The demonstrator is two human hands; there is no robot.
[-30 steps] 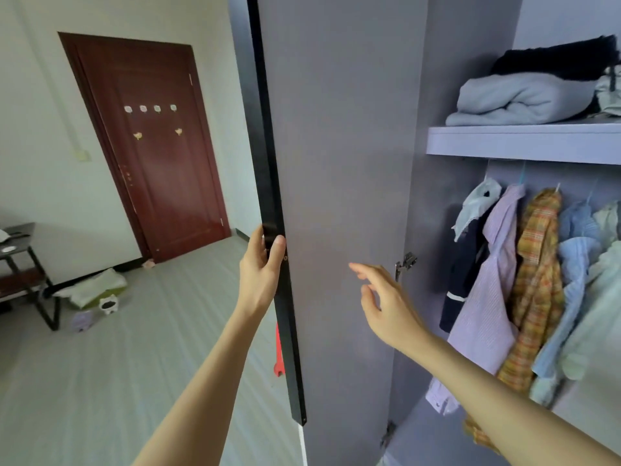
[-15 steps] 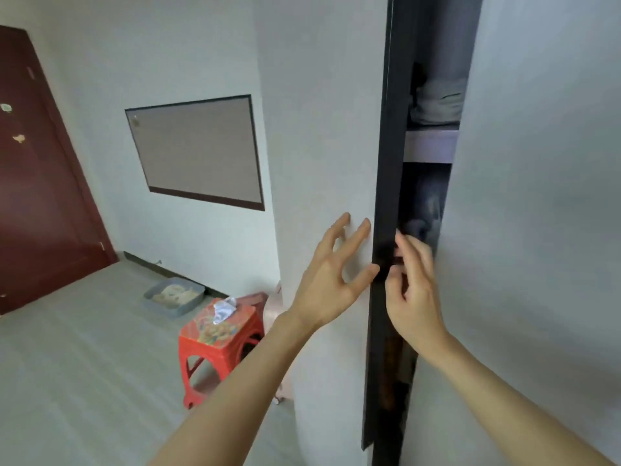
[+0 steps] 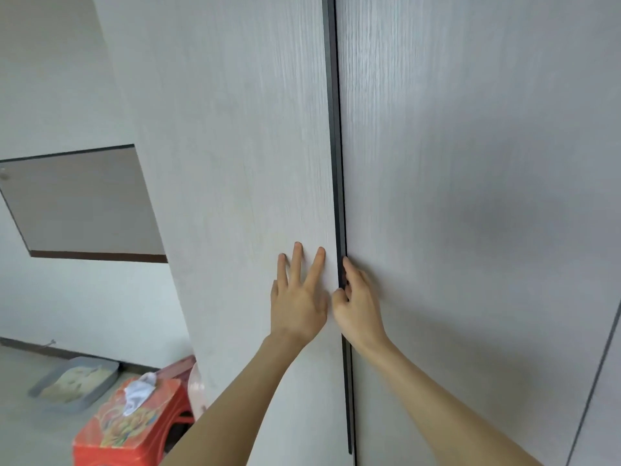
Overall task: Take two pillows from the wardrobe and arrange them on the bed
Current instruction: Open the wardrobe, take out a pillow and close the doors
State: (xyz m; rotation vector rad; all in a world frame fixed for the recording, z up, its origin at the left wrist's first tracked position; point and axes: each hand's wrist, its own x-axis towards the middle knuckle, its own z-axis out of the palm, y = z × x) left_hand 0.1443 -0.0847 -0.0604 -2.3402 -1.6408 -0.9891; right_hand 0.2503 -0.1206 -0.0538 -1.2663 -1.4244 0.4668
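Two pale grey wardrobe doors fill the view, the left door and the right door, meeting at a black handle strip. They stand closed together, so the inside and any pillows are hidden. My left hand presses flat on the left door with its fingers spread, just left of the strip. My right hand is at the strip, its fingers curled into the strip's edge at the same height.
A red plastic stool with a white tissue on it stands on the floor at lower left, close to the wardrobe's side. Behind it lies a grey tray by the wall. A framed grey board hangs on the white wall.
The left wardrobe door has swung from wide open to closed against the right door. My left hand went from gripping its edge to pressing its face; my right hand moved onto the strip.
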